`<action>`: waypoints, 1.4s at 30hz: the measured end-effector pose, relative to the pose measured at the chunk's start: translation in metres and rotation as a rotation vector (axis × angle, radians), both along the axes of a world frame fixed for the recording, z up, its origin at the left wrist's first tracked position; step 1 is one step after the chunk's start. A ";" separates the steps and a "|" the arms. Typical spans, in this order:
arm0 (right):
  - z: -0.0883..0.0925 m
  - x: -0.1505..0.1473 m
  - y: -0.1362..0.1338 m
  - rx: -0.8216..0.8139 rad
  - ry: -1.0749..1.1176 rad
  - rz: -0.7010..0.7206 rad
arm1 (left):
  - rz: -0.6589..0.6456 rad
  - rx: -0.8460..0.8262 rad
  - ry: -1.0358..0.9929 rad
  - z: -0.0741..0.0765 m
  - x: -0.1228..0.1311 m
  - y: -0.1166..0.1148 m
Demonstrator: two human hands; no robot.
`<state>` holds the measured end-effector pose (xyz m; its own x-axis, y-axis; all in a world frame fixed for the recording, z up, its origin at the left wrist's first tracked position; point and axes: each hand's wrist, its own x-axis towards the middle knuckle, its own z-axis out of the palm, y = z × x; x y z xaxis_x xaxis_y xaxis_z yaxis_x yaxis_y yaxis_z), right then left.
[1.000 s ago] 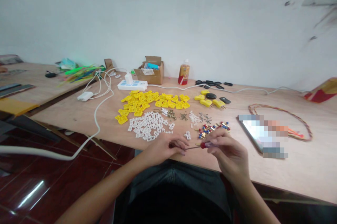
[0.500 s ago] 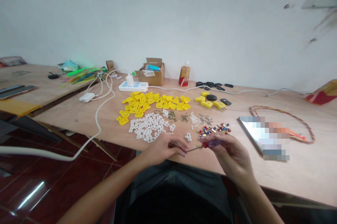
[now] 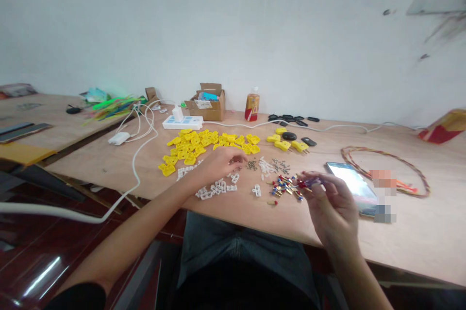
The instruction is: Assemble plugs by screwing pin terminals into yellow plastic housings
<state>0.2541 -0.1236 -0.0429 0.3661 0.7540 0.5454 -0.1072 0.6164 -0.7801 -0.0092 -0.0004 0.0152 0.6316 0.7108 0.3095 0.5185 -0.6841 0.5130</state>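
Observation:
My right hand [image 3: 331, 203] is wrapped round a screwdriver [image 3: 307, 183] with a purple and red handle. Its thin metal shaft points left, over a pile of brass pins with red and blue ends [image 3: 282, 186]. My left hand [image 3: 225, 162] reaches across the white plastic parts [image 3: 218, 189] and partly covers them. Its fingers are curved and somewhat apart above the small metal screws, with nothing visible in them. One white plastic piece [image 3: 257, 190] lies alone between my hands. A single red-ended pin [image 3: 273, 202] lies close to the table's front edge.
Yellow plug shells [image 3: 192, 145] lie behind the white parts. More screws [image 3: 252, 163] and white sleeves [image 3: 266, 166] sit mid-table. Behind them are assembled yellow plugs [image 3: 282, 145], a bottle [image 3: 252, 106], a cardboard box [image 3: 214, 111] and a power strip [image 3: 182, 122]. A phone [image 3: 351, 186] lies right.
My left hand has moved away from the screwdriver's tip, up and left over the white parts. My right hand has shifted slightly right and up with the screwdriver. The view has moved a little.

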 end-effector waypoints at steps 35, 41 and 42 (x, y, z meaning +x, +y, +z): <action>-0.011 -0.004 0.000 0.072 -0.103 0.058 | -0.092 0.186 0.188 0.006 0.036 0.055; -0.009 -0.006 -0.001 0.070 -0.122 0.041 | -0.106 0.300 0.295 -0.008 0.139 0.105; -0.009 -0.006 -0.001 0.074 -0.125 0.038 | -0.101 0.310 0.315 -0.012 0.152 0.112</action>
